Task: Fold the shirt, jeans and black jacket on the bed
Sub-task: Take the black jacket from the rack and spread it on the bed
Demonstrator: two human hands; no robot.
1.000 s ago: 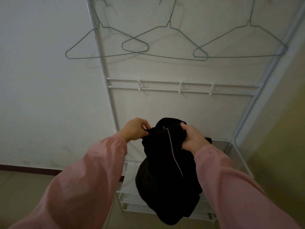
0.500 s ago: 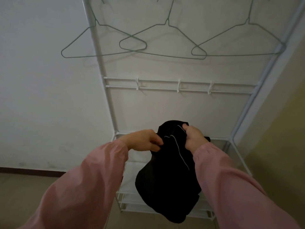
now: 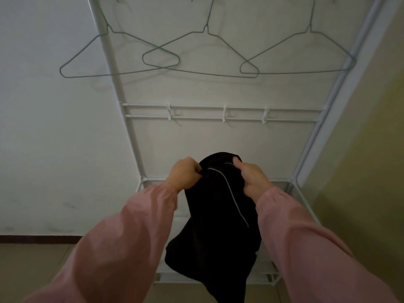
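The pale wall (image 3: 54, 149) fills the far side of the scene. A dark baseboard (image 3: 39, 239) separates it from the floor (image 3: 26, 270) at lower left. A yellowish wall (image 3: 371, 171) stands at right.

A white tubular clothes rack (image 3: 129, 127) stands against the pale wall. Its two uprights run from the top of the view down to a shelf frame (image 3: 303, 200) at the base.

Two arms in pink sleeves extend from the near edge toward the rack: left sleeve (image 3: 122, 248), right sleeve (image 3: 306, 248).

The black jacket (image 3: 214, 226) is held in the air between the two hands, in front of the lower part of the rack. It is bunched at the top. The rest hangs down loosely between the sleeves, covering part of the shelf frame.

Three green wire hangers (image 3: 205, 29) hang side by side at the top of the rack, and the left and middle ones overlap. Below them, a double hook rail (image 3: 196, 117) carries three white hooks.

The left hand (image 3: 184, 173) grips the left side of the bunched top, fingers clenched into the fabric. The right hand (image 3: 251, 178) grips the right side, fingers curled over the cloth and the thumb on the top edge.

A thin white piping line (image 3: 231, 193) curves down the jacket from between the hands.
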